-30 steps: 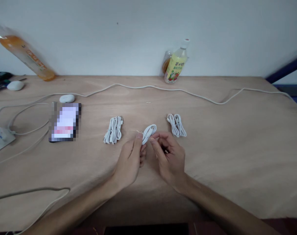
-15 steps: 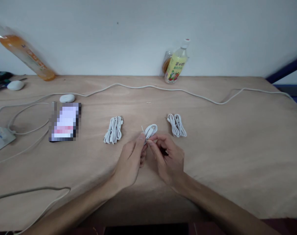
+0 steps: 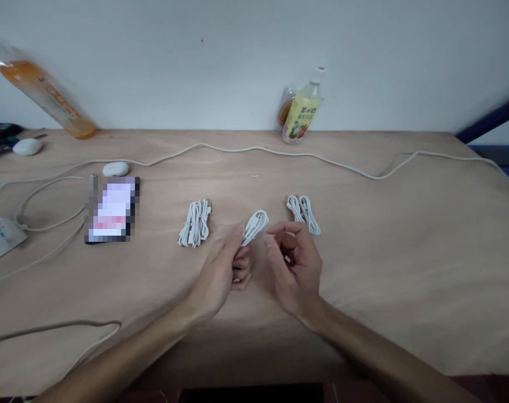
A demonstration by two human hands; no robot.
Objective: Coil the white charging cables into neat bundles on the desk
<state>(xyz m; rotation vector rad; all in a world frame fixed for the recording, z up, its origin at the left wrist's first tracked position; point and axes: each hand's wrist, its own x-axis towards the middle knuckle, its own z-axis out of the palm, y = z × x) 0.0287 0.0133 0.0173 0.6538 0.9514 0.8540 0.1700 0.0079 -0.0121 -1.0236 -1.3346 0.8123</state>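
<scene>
My left hand pinches a small coiled white cable just above the wooden table. My right hand hovers beside it with its fingers curled and apart, and it holds nothing. A bundled white cable lies on the table to the left of my hands. Another bundled white cable lies just beyond my right hand.
A phone lies at the left, near a white earbud case and a power strip. A long white cord runs across the back. A yellow-labelled bottle and an orange bottle stand by the wall.
My right hand has let go of the coiled cable and drawn back a little to the right. My left hand keeps its pinch on the coil.
</scene>
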